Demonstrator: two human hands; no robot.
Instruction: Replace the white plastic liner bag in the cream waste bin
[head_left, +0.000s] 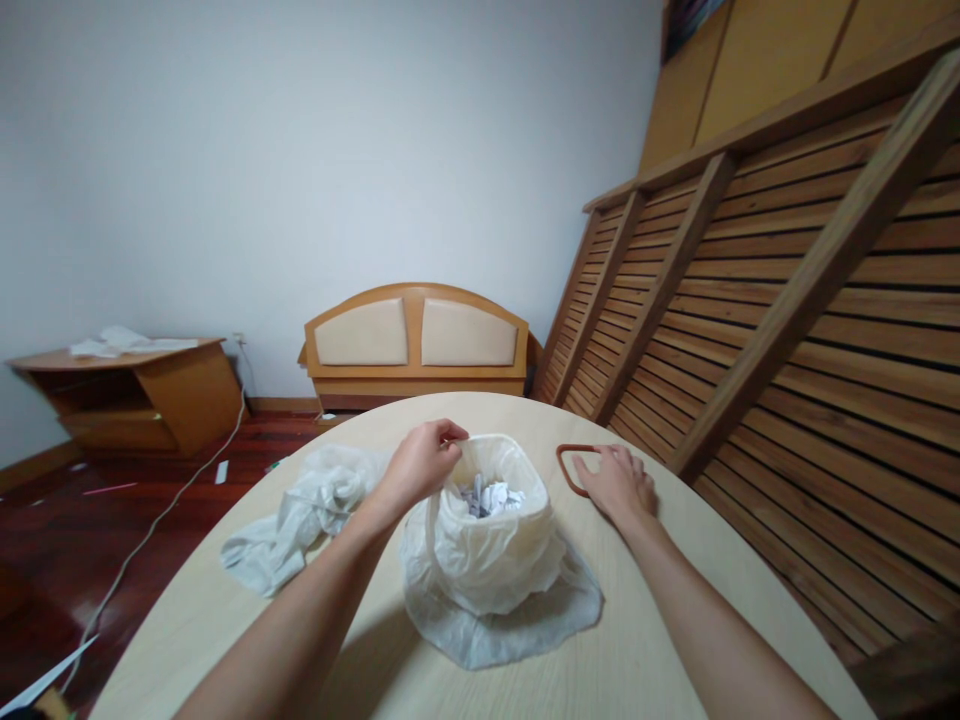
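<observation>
A small bin lined with a translucent white bag (491, 545) stands on the round pale table (652, 630), with crumpled paper (491, 496) inside. My left hand (421, 462) pinches the bag's edge at the rim's far left. My right hand (619, 483) rests on a thin reddish-brown ring (568, 462) lying flat on the table to the right of the bin; its fingers curl over the ring's near side. A second crumpled white bag (304, 515) lies on the table to the left.
A slatted wooden bed frame (787, 300) leans against the wall at right. A padded headboard (416, 345) stands on the floor behind the table. A low wooden cabinet (135, 395) sits at left, and a white cable (150, 530) runs over the dark wooden floor.
</observation>
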